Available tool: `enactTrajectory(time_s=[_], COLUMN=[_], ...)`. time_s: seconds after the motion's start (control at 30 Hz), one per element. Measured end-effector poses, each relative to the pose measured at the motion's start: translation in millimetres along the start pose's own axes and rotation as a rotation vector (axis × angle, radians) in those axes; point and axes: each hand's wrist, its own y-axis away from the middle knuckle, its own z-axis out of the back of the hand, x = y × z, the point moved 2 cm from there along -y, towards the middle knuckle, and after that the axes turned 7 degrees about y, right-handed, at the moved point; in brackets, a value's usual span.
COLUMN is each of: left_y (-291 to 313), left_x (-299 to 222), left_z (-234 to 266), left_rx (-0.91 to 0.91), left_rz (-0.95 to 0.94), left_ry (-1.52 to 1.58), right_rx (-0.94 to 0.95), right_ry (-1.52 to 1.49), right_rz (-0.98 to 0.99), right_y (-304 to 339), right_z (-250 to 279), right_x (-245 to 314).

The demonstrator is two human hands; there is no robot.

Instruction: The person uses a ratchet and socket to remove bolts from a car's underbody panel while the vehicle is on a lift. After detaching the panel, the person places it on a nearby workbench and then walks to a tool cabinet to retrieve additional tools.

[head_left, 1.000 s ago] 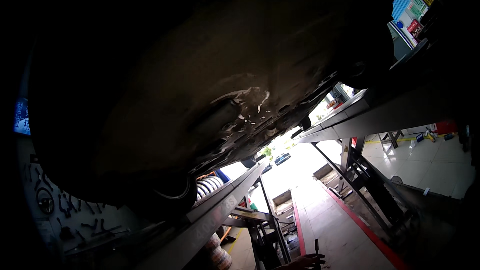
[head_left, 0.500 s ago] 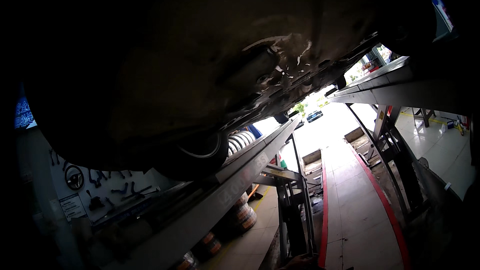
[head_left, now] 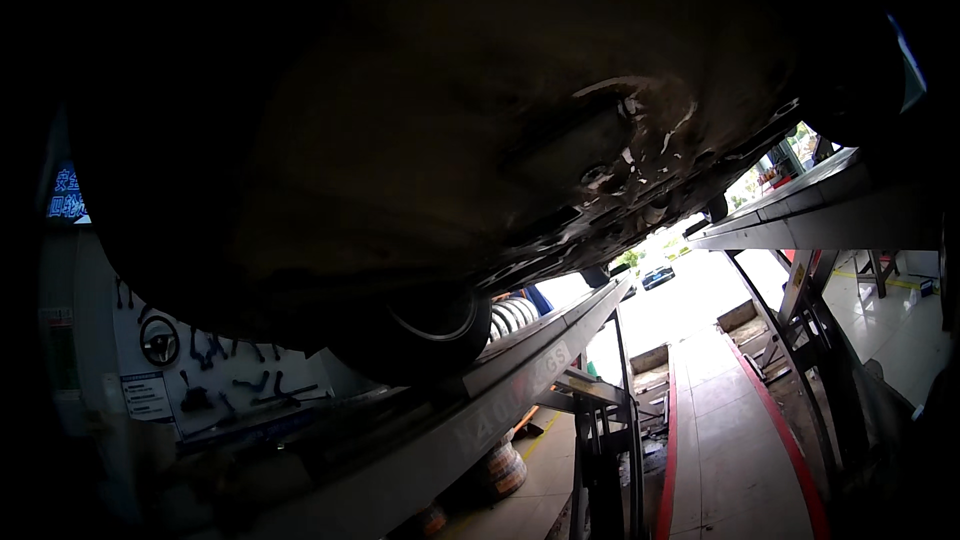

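The car underside (head_left: 540,140) is seen overhead, mostly in shadow, spanning the gap btwn the left runway (head_left: 500,405) & the right runway (head_left: 800,223) of a lift. Neither hand is in view, so whether spread, pressed together or pinching smth can't be told. A wheel (head_left: 430,330) is set nr the left runway's upper edge; contact there is too dark to tell. Below, the runways are propped on dark legs (head_left: 600,450), w/ a pale walkway (head_left: 725,450) btwn, bordered by red edging (head_left: 668,460). Past the left runway's lower edge, a tyre stack (head_left: 508,470) is seen; farther left, a wall panel (head_left: 222,375) hung w/ dark parts.

Risks, as judged: head or hand could be knocked on a runway edge, b/c light is poor; footing could be lost at the walkway's red borders if eyes are kept up; limbs could be trapped by the legs if the lift were lowered; car could roll if wheels aren't secured.
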Motion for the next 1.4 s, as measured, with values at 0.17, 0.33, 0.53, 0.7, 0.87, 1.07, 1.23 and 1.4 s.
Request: enactTrajectory(time_s=[0.17,0.33,0.53,0.7,0.87,1.07,1.23,1.4], left_y=[5.7,16.3,27.7,45.1,74.5,118.4,114.8,111.4], left_x=[8.6,15.5,21.0,20.6,31.1,53.3,72.1,43.1], left_z=[-1.3,-9.5,-22.1,-46.4,-79.4,-136.2,-156.0,-133.1], left_rx=[-0.047,-0.096,-0.164,-0.236,-0.327,-0.459,-0.473,-0.52], left_rz=[-0.039,-0.079,-0.121,-0.177,-0.196,-0.153,-0.262,-0.379], left_ry=[-0.011,0.018,0.055,0.095,0.13,0.106,0.39,0.31], right_rx=[-0.129,0.101,0.063,0.218,0.146,0.204,0.288,0.375], right_ry=[0.282,-0.54,0.006,-0.446,-0.131,0.158,0.291,0.373], right_rz=[0.495,-0.161,-0.33,-0.399,-0.487,-0.597,-0.631,-0.647], right_y=[-21.2,-26.1,-6.0,-20.2,69.7,108.5,112.3,99.5], right_z=[30.9,46.5,-4.8,41.4,66.2,20.2,-9.8,-34.4], right_x=[-78.9,-89.6,2.1,-57.2,-22.5,93.2,131.6,128.6])
